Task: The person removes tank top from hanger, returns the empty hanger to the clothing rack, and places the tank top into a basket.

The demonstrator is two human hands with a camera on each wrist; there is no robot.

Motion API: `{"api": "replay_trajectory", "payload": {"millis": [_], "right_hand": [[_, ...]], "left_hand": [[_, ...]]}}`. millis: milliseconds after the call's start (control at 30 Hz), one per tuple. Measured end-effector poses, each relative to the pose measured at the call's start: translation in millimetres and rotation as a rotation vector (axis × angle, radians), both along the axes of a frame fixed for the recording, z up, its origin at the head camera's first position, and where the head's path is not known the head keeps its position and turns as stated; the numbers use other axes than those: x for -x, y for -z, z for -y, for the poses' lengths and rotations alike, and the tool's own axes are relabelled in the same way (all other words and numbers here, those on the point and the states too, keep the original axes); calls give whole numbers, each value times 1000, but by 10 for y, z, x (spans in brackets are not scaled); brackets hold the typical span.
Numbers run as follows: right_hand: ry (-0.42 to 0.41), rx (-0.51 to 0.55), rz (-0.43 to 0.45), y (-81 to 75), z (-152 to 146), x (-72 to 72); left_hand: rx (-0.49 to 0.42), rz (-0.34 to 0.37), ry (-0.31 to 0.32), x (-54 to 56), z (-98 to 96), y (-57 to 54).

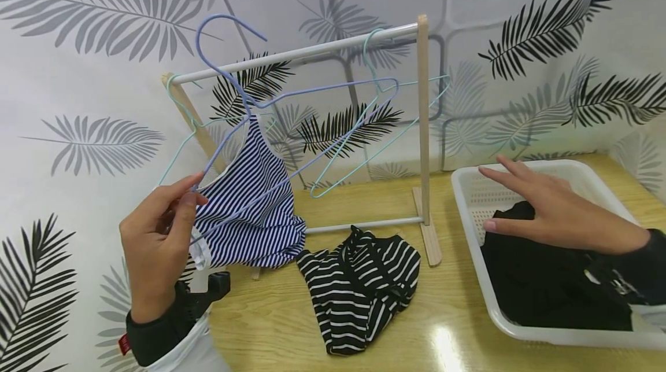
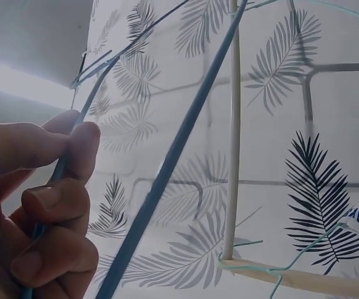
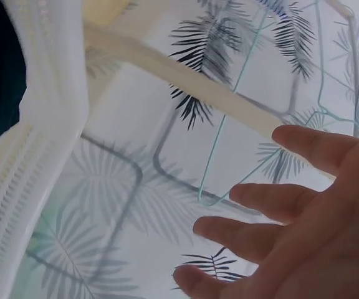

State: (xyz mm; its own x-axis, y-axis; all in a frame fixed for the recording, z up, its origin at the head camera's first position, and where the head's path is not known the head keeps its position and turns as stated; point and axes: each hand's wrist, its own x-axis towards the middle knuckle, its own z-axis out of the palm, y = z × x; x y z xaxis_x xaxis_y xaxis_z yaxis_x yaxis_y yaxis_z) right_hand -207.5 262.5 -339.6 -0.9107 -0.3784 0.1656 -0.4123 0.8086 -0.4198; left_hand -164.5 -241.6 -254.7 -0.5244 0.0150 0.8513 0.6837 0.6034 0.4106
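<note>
My left hand (image 1: 158, 233) pinches a blue wire hanger (image 1: 239, 89) between thumb and fingers, near one end. The bare hanger is held up before the rack, its hook to the upper left; the left wrist view shows fingers curled about the blue wire (image 2: 167, 165). Behind it a blue-and-white striped top (image 1: 255, 198) hangs at the rack's left side. My right hand (image 1: 562, 210), fingers straight and spread, is over a white basket (image 1: 470, 245) with black clothing (image 1: 546, 285) in it. Nothing is in the right hand (image 3: 310, 230).
A wooden-post rack with a white rail (image 1: 317, 51) stands on the wooden table (image 1: 260, 326). A mint hanger (image 1: 374, 155) hangs at its right side, another mint hanger (image 1: 179, 149) at its left. A black-and-white striped garment (image 1: 359, 291) lies crumpled in front of the rack.
</note>
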Motion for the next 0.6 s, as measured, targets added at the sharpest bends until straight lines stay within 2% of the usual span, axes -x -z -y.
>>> {"api": "replay_trajectory", "payload": {"millis": [133,333,467,600], "right_hand": [[46,-63,6,49,-1,16],[83,-117,6,78,0,18],[82,-155,30,98,-4,20],[73,-190,57,113,0,35]], "left_hand": [[-16,-18,-46,-52,-40,-58],[-39,-54,-107,-47,-27,-77],[-44,-68,-151,-2,-8,-56],[-28,-72,-212,112,38,5]]}}
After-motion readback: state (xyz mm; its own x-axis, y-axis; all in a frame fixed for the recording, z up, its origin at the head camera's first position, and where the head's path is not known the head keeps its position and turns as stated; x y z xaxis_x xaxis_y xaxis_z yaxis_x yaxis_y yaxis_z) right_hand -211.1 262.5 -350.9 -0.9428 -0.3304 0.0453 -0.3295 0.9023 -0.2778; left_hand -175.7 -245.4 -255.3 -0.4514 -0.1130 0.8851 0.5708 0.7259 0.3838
